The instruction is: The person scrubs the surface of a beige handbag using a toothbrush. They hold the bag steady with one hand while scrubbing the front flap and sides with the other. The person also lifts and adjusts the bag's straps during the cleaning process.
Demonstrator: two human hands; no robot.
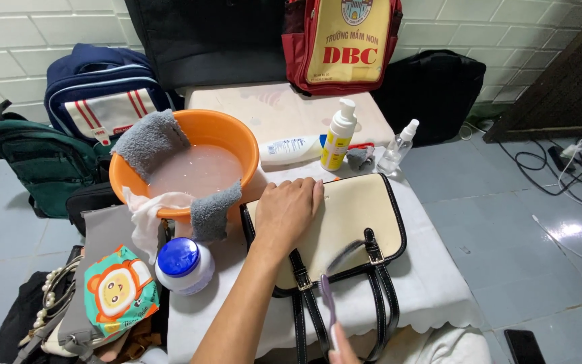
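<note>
1. Here, a cream handbag (351, 219) with black trim lies flat on the white-covered table (432, 283), just beside an orange basin (234, 131).
2. The left hand (287, 210) presses flat on it, fingers together.
3. The right hand (342, 349), mostly out of frame, pinches a toothbrush (328, 305) at the bag's lower edge.

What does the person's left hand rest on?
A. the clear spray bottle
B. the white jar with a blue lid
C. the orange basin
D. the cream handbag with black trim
D: the left hand lies flat, palm down, on the cream handbag, while the orange basin, the white jar and the clear spray bottle stand apart from it.
</note>
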